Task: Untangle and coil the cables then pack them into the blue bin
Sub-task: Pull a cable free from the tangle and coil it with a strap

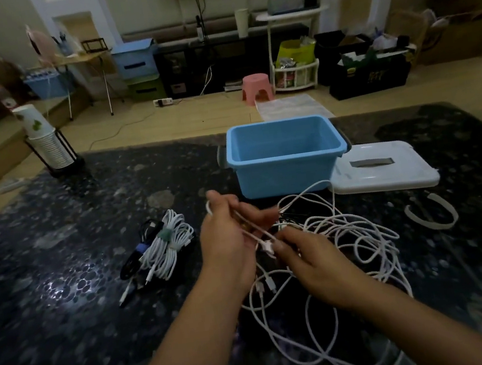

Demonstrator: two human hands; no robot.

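A tangle of white cables (354, 238) sprawls over the dark table in front of me, with a thin black wire mixed in. My left hand (229, 242) pinches a white cable strand and lifts it. My right hand (314, 261) grips the same cable near its plug end (268, 244). The blue bin (285, 158) stands open just beyond my hands and nothing shows inside it. Left of my hands lies a coiled white cable bundle (168, 247) bound with ties, beside a black cable (135, 259).
The bin's white lid (385, 169) lies flat to the right of the bin. A white curved strap (430, 212) rests at the right. A stack of paper cups in a black holder (44, 140) stands at the table's far left corner. Clutter fills the floor beyond.
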